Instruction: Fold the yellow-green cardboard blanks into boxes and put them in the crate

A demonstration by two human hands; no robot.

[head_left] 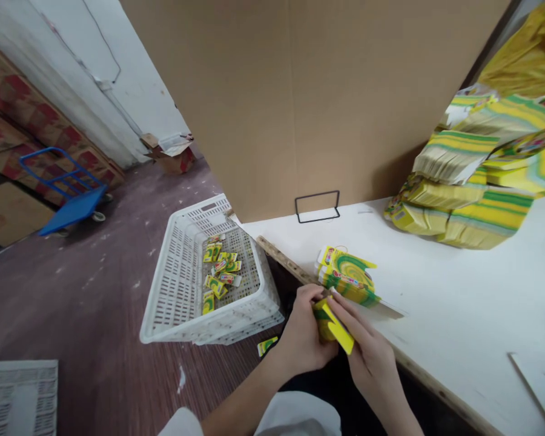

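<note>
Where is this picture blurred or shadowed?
In the head view, the boxes at far left look smeared and the held carton slightly soft; also in the head view, shadow darkens the cardboard panel beside the stacked cartons.

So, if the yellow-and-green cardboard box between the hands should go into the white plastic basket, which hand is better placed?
Probably the left hand: it is wrapped around the box and lies nearer the basket, on that side. The right hand, at the box's yellow flap, is farther away.
</note>
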